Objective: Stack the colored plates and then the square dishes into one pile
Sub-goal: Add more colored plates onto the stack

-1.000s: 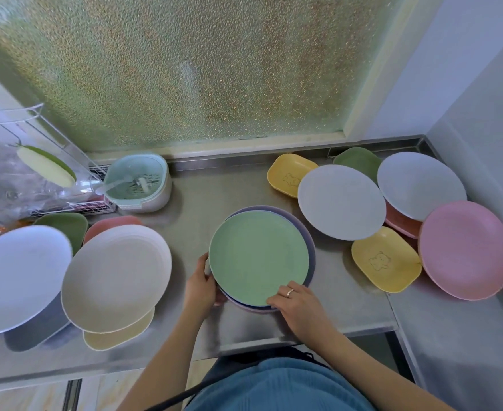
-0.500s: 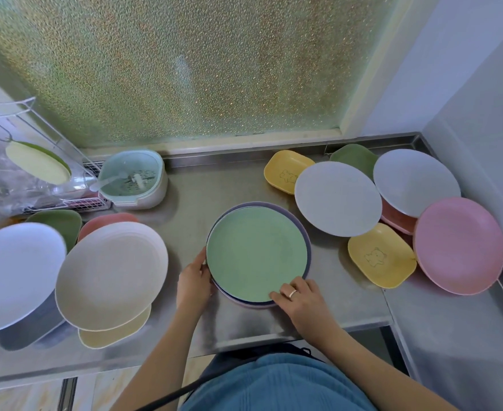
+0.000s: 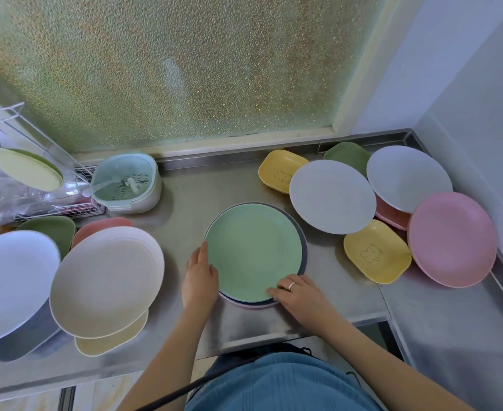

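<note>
The pile (image 3: 256, 253) sits mid-counter (image 3: 185, 197), a green plate (image 3: 253, 250) on top, a dark plate's rim showing round its right edge and a pale pink rim at its near edge. The left hand (image 3: 200, 277) lies against the pile's left edge, fingers nearly straight and together, pressing the rims and gripping nothing. The right hand (image 3: 300, 295) rests at the pile's near-right edge, fingers loosely bent with tips on the green rim; whether the thumb hooks under the pile I cannot tell.

The step looks like squaring the pile. To do it well, push inward from both sides with flat fingers until the rims nest evenly, keeping the pile flat on the counter, and only then reach for more. Right of the pile lie a grey plate (image 3: 332, 197), another grey plate (image 3: 409, 176), a pink plate (image 3: 452, 241) and two yellow dishes (image 3: 376, 256) (image 3: 281, 170), with a green dish (image 3: 346, 155) behind. Left of the pile a cream plate (image 3: 108, 280) and a white plate (image 3: 10, 283) overlap other dishes.

Against a second ago, the green plate sits more centred on the dark one, whose rim shows less on the right. The left hand has straightened from a curled hold to a flat press.
</note>
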